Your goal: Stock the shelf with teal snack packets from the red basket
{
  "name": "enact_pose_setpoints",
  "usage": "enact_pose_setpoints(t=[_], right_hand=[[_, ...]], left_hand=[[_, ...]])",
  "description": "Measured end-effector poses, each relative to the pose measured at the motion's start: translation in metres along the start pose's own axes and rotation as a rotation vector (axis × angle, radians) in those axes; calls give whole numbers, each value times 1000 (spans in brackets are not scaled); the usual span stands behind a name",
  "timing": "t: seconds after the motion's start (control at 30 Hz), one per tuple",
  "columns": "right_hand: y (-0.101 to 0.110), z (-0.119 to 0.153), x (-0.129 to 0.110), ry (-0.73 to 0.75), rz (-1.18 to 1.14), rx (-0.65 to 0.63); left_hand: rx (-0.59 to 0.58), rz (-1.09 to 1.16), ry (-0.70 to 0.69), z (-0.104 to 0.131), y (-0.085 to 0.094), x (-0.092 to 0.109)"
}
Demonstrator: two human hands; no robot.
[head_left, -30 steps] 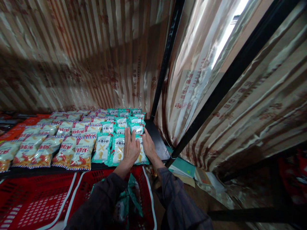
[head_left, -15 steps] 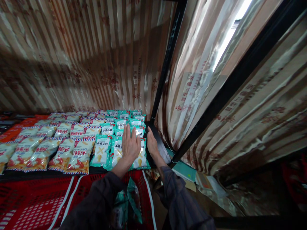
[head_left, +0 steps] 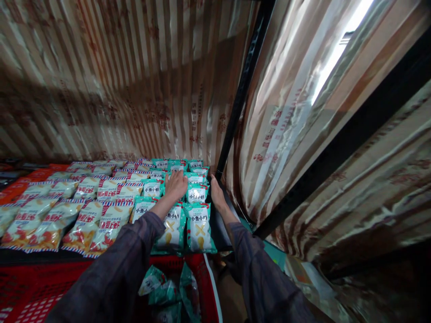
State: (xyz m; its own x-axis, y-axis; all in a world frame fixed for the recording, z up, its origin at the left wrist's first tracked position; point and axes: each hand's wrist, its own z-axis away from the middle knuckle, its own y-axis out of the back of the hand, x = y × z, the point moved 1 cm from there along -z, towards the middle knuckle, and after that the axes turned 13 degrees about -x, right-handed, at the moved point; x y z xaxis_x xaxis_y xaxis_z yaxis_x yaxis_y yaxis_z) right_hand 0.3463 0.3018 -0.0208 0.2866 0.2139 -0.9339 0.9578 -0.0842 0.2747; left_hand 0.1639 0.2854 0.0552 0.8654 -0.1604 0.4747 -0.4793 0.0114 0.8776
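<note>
Green-and-white snack packets (head_left: 200, 224) stand in rows on a dark shelf. My left hand (head_left: 176, 185) reaches over the middle column, palm down, its fingers forward on the packets toward the back and partly foreshortened. It appears to hold nothing. Upright on its edge, my right hand (head_left: 218, 194) is beside the right-hand column, fingers extended and empty. Whether it touches those packets I cannot tell. My left forearm covers part of the front packets.
Cream snack packets with striped edges (head_left: 111, 224) fill the shelf to the left, with orange packs (head_left: 20, 186) beyond. Below the shelf is a red basket (head_left: 206, 280) containing several green packets (head_left: 164, 291). Black posts (head_left: 240, 94) and striped curtain sheeting (head_left: 161, 76) border the shelf.
My left hand has moved forward from the front packets to those farther back. My right hand stays along the right side. The view has shifted slightly, showing more of the basket's packets.
</note>
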Motion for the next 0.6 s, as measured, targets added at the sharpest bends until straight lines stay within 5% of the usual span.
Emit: enact_pose_setpoints(t=[0.6], right_hand=[[-13, -16, 14, 26, -54, -98]], left_hand=[[82, -5, -88, 0, -21, 5]])
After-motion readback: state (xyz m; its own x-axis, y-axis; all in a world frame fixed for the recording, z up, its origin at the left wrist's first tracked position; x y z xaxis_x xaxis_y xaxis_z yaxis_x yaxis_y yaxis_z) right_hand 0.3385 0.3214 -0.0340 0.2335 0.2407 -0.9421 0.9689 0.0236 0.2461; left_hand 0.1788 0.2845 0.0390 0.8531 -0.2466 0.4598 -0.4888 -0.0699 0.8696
